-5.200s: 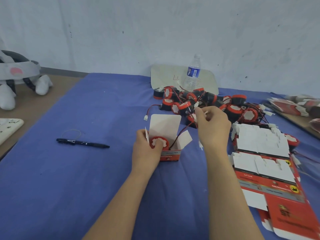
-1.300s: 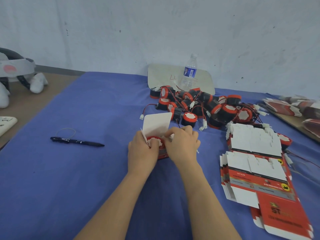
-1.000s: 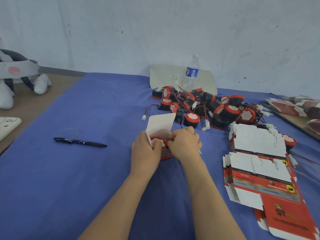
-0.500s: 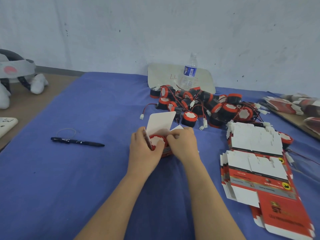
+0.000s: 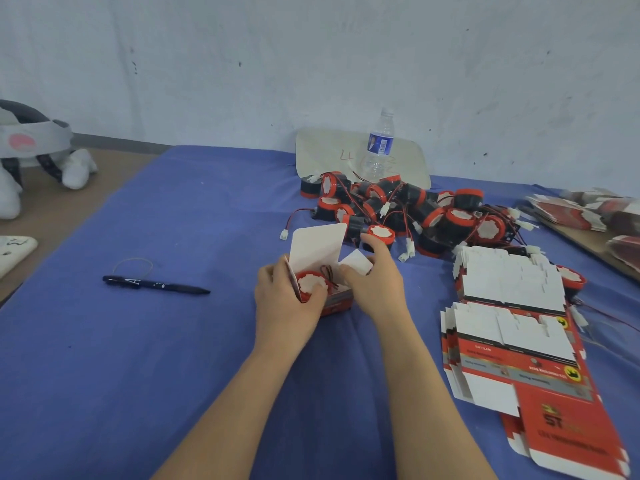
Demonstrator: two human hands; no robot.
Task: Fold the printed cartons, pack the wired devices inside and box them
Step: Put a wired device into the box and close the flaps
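A small red printed carton stands on the blue cloth with its white top flap raised. Inside it sits a red and black wired device, its wire coiled beside it. My left hand grips the carton's left side. My right hand holds the carton's right side, fingers on the white side flap. A pile of the same wired devices lies just behind. Stacks of flat printed cartons lie to the right.
A black pen and a rubber band lie on the cloth at the left. A water bottle stands before a white board at the wall. More flat cartons rest far right. A grey-and-white headset sits far left.
The device's wire has gone from my right hand into the carton. My right hand has come down onto the carton's right side flap, while my left hand stays on the carton.
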